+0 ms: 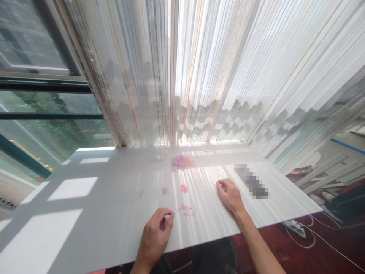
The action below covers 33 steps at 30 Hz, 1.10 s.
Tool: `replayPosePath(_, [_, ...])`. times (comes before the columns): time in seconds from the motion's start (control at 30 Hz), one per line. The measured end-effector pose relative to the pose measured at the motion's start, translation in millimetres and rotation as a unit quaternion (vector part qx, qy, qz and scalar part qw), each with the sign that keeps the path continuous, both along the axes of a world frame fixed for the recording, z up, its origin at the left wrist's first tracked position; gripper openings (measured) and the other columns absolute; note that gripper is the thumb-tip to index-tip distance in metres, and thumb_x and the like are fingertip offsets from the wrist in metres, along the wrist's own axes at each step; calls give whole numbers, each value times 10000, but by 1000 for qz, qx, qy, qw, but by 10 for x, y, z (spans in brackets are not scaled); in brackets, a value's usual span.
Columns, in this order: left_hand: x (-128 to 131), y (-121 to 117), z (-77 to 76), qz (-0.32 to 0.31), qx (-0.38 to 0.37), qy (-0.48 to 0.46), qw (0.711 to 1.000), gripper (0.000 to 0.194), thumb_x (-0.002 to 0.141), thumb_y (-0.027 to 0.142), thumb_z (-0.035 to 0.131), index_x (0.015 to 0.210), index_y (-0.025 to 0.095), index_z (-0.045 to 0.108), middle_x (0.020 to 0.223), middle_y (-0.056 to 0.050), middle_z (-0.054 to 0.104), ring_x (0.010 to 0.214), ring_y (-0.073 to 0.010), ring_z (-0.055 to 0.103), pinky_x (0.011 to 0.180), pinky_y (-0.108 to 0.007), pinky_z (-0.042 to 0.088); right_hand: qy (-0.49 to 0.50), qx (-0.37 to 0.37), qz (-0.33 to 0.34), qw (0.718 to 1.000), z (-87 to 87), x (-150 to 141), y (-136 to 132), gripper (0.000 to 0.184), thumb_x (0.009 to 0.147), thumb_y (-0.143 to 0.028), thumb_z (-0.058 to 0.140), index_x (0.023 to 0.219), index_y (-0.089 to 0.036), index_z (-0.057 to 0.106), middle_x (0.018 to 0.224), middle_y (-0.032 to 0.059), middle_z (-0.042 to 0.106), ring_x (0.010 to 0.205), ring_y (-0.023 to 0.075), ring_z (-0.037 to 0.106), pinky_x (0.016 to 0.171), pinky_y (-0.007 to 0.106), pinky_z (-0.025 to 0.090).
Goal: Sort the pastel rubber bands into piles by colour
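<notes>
Though small clusters (184,188) lie apart, a mixed pile (182,162) seems left near the surface's (114,228) far edge, any grasp by curled left hand (155,230) and right hand (231,195) unclear.

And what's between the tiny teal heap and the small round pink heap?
The head view shows a small purple heap of thin bits between them, on the white table.

mixed heap (182,162): mostly pink (loose) | teal cluster (142,192), purple cluster (165,191), red cluster (184,188): roughly in row | pink strands (187,210): strewn nearest
</notes>
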<state>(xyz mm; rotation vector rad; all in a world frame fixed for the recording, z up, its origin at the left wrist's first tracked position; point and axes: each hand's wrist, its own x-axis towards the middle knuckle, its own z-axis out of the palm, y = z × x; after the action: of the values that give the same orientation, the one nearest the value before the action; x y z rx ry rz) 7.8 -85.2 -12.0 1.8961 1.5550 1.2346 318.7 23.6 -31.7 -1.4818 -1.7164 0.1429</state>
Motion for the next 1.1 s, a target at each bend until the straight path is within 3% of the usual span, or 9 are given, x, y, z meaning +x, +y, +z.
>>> replayPosePath(0.17, [-6, -17, -1, -9, -3, 28, 1000, 243, 1012, 374, 508, 937, 213, 673, 834, -25, 704, 609, -149, 613, 638, -286, 552, -1, 2, 5, 1000, 12, -18, -15, 362, 952, -464, 497, 832, -183, 690, 827, 95, 700, 752, 234, 644, 728, 395, 528])
replayPosePath(0.4, [21, 22, -107, 21, 90, 144, 985, 159, 951, 215, 541, 987, 203, 696, 937, -65, 738, 873, -245, 676, 776, -395, 525, -1, 20, 7, 1000, 35, -27, -55, 325, 961, -420, 494, 830, -191, 685, 834, 92, 701, 767, 233, 640, 743, 386, 527])
replayPosePath(0.6, [115, 128, -51, 33, 5, 194, 981, 120, 933, 199, 606, 965, 215, 720, 938, -46, 721, 884, -237, 661, 785, -386, 482, 2, 36, 35, 999, 28, -34, -54, 277, 947, -392, 527, 826, -197, 683, 844, 91, 705, 827, 248, 636, 720, 374, 518])
replayPosePath(0.77, [157, 201, 18, -4, -31, 174, 984, 189, 987, 208, 525, 885, 204, 684, 918, -42, 701, 891, -232, 649, 821, -395, 454, 3, 59, 52, 997, 15, -21, -40, 226, 952, -343, 550, 840, -199, 683, 843, 86, 707, 819, 247, 637, 704, 370, 513])
replayPosePath(0.93, [111, 191, 22, -6, -27, 79, 997, 185, 987, 259, 502, 883, 199, 644, 901, -42, 703, 823, -217, 646, 819, -389, 470, 2, 92, 74, 993, 24, -15, -62, 170, 955, -284, 572, 846, -201, 672, 842, 84, 701, 813, 254, 630, 719, 389, 517])
replayPosePath(1.1, [67, 301, 122, -37, -27, 43, 998, 237, 1011, 341, 490, 923, 191, 651, 792, -11, 705, 631, -147, 606, 645, -281, 500, -6, 130, 144, 981, 104, -148, -138, 135, 963, -212, 560, 880, -207, 666, 848, 74, 693, 839, 250, 636, 743, 394, 537])
